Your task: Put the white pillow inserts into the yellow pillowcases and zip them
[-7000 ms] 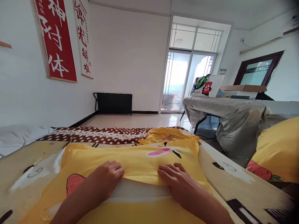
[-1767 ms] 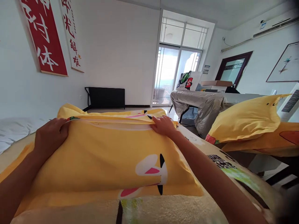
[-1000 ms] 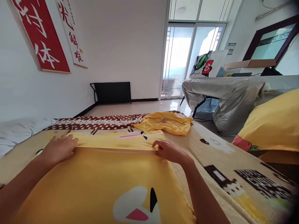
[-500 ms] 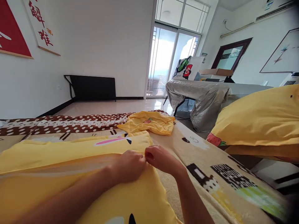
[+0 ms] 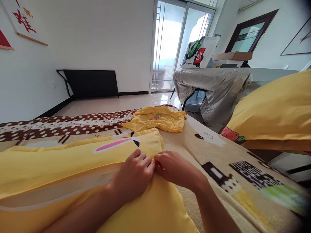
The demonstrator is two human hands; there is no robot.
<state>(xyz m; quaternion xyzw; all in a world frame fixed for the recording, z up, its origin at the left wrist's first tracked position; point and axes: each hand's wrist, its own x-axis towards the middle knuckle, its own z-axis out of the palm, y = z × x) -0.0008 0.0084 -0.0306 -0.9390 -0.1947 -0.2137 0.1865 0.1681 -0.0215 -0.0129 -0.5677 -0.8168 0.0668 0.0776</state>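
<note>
Yellow pillowcase (image 5: pixel 60 161), printed with a white and pink cartoon figure, lies across the near part of the bed and fills the lower left of the view. Along its length the opening gapes a little, and a white strip of the pillow (image 5: pixel 60 189) inside shows through. Both hands meet at the right end of that opening. The left hand (image 5: pixel 134 176) rests palm down on the cloth with its fingers together and slightly bent, its fingertips at the seam, gripping nothing that shows. The right hand (image 5: pixel 175 170) touches it from the right, with fingers curled in and closed on the edge of the cloth; exactly what sits between thumb and fingers is hidden.

Under the pillowcase lies a beige patterned blanket (image 5: pixel 218 155), and a brown blanket with white dots (image 5: pixel 73 121) is bunched along the far side of the bed. A second yellow case (image 5: pixel 157 119), crumpled and bearing a carrot print, lies just beyond the hands. A plump yellow pillow (image 5: pixel 274 110) sits at the right edge. Farther back stand a table under a silver cover (image 5: pixel 213 81) with a cardboard box (image 5: pixel 233 55) on it, glass doors (image 5: pixel 170 45), and a black rack (image 5: pixel 89 83) against the white wall.
</note>
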